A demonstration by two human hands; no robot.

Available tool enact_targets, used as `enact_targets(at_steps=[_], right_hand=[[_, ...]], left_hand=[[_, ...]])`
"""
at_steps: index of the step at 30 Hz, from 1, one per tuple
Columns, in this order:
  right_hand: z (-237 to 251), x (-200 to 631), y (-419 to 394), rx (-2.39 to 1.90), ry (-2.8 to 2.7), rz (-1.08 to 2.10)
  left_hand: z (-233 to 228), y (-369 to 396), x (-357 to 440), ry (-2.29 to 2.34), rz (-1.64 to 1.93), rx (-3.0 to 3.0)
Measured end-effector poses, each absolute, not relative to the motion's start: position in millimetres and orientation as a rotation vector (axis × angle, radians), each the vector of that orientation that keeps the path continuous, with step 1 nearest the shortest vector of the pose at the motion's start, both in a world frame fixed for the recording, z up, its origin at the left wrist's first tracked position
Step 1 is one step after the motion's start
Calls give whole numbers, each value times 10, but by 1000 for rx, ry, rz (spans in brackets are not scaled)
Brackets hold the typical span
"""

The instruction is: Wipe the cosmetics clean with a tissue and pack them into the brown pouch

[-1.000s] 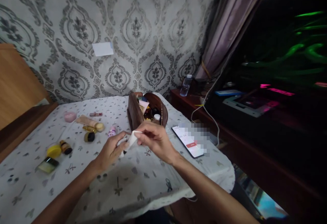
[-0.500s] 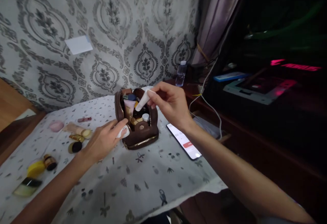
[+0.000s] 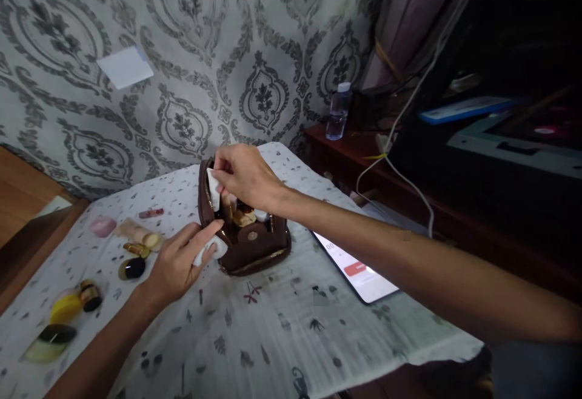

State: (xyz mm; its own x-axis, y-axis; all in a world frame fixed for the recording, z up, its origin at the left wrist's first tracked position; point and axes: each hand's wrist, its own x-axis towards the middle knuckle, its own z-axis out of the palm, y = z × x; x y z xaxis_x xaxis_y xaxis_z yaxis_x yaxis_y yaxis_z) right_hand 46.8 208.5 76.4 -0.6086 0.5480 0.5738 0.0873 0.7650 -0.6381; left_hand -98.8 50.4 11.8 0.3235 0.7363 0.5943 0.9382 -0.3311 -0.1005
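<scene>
Head: right hand lowers tube (pouch).

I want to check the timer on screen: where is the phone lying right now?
In the head view the phone lies face up on the patterned tablecloth, right of the brown pouch, partly under the right forearm.

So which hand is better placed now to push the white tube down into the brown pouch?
The right hand. It already pinches the white tube over the open mouth of the brown pouch. The left hand is lower, beside the pouch, holding a small white piece.
</scene>
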Motion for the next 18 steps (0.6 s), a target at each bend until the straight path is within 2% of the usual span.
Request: enact_targets(at_steps=[12, 18], right_hand=[[596, 206, 2045, -695, -2483, 450], [543, 220, 2071, -656, -2481, 451]], left_hand=[[136, 507, -980, -1459, -591, -2166], [145, 502, -985, -1473, -571, -2166]])
